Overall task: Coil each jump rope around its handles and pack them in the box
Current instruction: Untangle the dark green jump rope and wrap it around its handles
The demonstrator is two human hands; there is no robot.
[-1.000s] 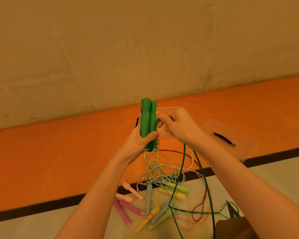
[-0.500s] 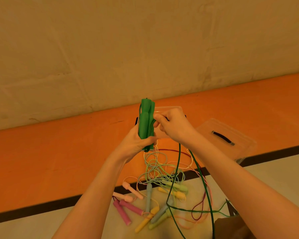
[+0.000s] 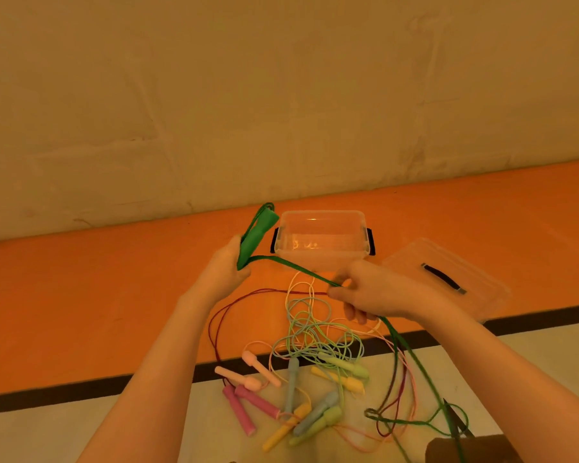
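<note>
My left hand [image 3: 222, 274] grips the two green handles [image 3: 256, 234] of a jump rope, held together and tilted to the upper right. Its green rope [image 3: 288, 264] runs taut from the handles down to my right hand [image 3: 376, 291], which pinches it, then trails to the floor at lower right. The clear plastic box [image 3: 323, 240] with black latches stands open on the orange floor just beyond my hands. Below them lies a tangled pile of other jump ropes [image 3: 310, 375] with pink, yellow, light green and blue-grey handles.
The clear box lid [image 3: 448, 279] with a black handle lies to the right of the box. A beige wall [image 3: 281, 95] rises behind the orange strip. A black line divides the orange floor from the pale floor. A dark object [image 3: 465, 449] sits at bottom right.
My right hand has moved down and right away from the handles, drawing the green rope out taut. My left hand has tilted the handles and shifted left, uncovering the box.
</note>
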